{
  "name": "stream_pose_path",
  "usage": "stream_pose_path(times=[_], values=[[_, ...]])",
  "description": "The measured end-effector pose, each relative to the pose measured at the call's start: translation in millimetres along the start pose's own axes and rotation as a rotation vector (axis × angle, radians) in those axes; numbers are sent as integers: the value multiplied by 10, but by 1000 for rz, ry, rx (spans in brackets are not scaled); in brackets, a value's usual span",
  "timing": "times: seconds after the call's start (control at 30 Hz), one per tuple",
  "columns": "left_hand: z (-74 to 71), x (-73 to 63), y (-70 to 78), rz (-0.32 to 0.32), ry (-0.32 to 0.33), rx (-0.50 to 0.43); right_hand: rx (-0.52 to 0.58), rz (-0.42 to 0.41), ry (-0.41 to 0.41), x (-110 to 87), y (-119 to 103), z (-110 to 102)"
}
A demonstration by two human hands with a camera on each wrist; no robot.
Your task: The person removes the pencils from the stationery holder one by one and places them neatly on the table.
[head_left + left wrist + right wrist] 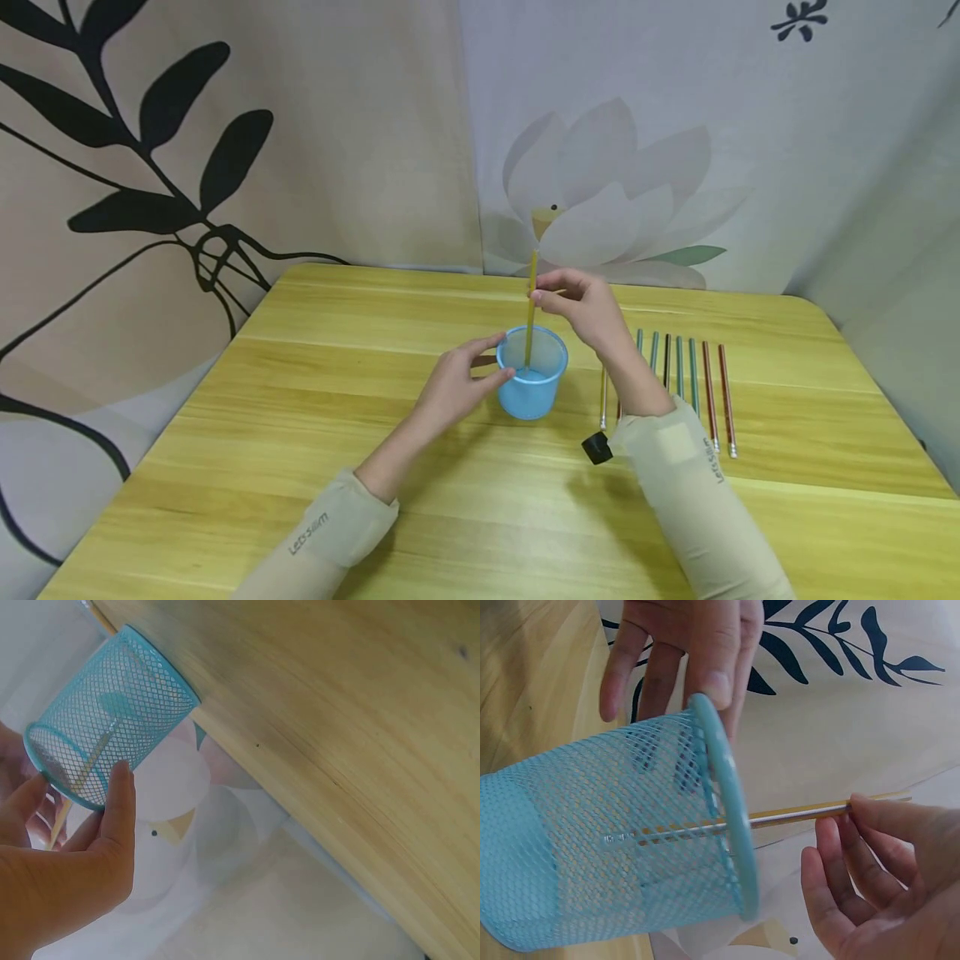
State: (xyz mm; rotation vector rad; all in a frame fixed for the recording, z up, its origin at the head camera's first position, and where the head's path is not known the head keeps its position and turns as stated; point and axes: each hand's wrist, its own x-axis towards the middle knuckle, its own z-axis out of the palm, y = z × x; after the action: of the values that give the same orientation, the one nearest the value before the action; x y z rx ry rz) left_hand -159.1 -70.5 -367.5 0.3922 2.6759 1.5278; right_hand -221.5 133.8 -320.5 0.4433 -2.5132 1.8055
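A light blue mesh pencil cup stands upright on the table. My left hand holds its rim from the left, thumb on the near side and fingers at the far side. My right hand pinches a yellow pencil between thumb and fingertips above the cup. The pencil is nearly vertical, its lower part inside the cup. Through the mesh in the right wrist view, its silver-banded end points toward the cup's bottom.
Right of the cup, several pencils lie in a row, among them a yellow pencil, a black pencil and a red pencil; the right forearm covers some. A small black block shows beside the right sleeve. Patterned curtains hang behind the wooden table.
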Motion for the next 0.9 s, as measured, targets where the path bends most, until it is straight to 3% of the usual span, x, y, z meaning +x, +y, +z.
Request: stream_pose_path(times=[0.9], values=[[4,-6,24,3,10,2,215,-78,151,-45,-183,-388]])
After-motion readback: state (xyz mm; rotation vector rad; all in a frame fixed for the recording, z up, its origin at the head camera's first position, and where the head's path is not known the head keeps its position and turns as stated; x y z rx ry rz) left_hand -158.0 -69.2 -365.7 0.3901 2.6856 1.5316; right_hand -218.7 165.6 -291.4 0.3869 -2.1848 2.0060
